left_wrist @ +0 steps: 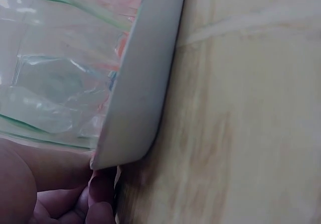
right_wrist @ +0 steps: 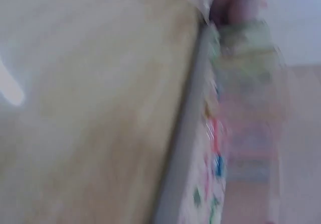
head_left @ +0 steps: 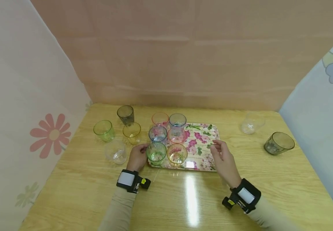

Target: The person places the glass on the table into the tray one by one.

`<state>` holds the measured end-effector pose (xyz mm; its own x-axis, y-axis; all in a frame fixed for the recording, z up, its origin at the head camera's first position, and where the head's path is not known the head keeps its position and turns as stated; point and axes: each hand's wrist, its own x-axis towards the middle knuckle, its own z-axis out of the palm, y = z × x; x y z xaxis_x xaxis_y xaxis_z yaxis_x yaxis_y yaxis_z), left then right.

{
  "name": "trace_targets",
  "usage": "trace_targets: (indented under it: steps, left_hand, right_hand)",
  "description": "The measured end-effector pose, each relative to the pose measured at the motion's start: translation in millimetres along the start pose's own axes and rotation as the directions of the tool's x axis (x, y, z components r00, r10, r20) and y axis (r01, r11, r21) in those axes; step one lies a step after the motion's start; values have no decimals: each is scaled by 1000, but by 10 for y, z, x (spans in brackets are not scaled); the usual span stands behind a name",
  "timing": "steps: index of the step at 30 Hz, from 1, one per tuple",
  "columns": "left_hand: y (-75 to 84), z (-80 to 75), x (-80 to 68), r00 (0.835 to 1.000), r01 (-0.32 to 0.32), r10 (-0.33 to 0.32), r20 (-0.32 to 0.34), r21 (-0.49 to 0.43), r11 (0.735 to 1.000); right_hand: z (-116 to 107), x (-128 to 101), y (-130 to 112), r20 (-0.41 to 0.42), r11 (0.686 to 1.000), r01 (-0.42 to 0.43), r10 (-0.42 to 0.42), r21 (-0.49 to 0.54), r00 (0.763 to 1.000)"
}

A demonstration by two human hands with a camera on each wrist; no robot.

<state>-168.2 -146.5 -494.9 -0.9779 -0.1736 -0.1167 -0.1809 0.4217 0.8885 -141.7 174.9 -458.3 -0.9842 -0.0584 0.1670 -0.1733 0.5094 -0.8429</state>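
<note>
A floral tray (head_left: 201,150) lies on the wooden table in the head view. Several tinted glasses stand on its left half, among them a green glass (head_left: 156,157) and a yellow glass (head_left: 177,158) at the near side. My left hand (head_left: 137,157) pinches the tray's left edge near the front corner; the left wrist view shows the thumb above and fingers (left_wrist: 103,189) curled at the underside. At the tray's right edge, my right hand (head_left: 225,163) hovers with loosely extended fingers. It holds nothing, and whether it touches the rim cannot be told. The right wrist view is blurred.
Left of the tray stand a dark glass (head_left: 126,115), a green glass (head_left: 104,131), an amber glass (head_left: 132,134) and a clear glass (head_left: 116,154). To the right are a clear glass (head_left: 250,124) and a tilted-looking dark glass (head_left: 277,144). Curtains border the table.
</note>
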Motion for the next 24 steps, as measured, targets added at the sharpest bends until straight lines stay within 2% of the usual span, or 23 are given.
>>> trace_targets:
  steps: [5, 8, 11, 14, 18, 24]
  left_hand:
    - [7, 4, -25, 1000, -1, 1, -3, 4, 1000]
    - [6, 0, -20, 1000, -8, 8, -2, -4, 1000]
    - [6, -1, -13, 1000, -8, 8, 3, -17, 1000]
    - [9, 5, -13, 1000, -3, 3, 10, -29, 1000]
    - [3, 16, -14, 1000, -2, 2, 11, -26, 1000]
    - [-14, 13, -18, 1000, -14, 14, 12, 3, 1000]
  right_hand:
    - [-333, 71, 137, 7, 988, -66, 67, -143, 998]
    - [-460, 95, 220, 77, 962, -128, 150, -240, 986]
    - [-511, 81, 305, 170, 924, -171, 240, -343, 956]
    - [-485, 47, 377, 243, 881, -151, 282, -448, 928]
    - [-432, 4, 406, 280, 844, -89, 272, -529, 921]
    - [-418, -15, 399, 291, 842, -37, 226, -538, 930]
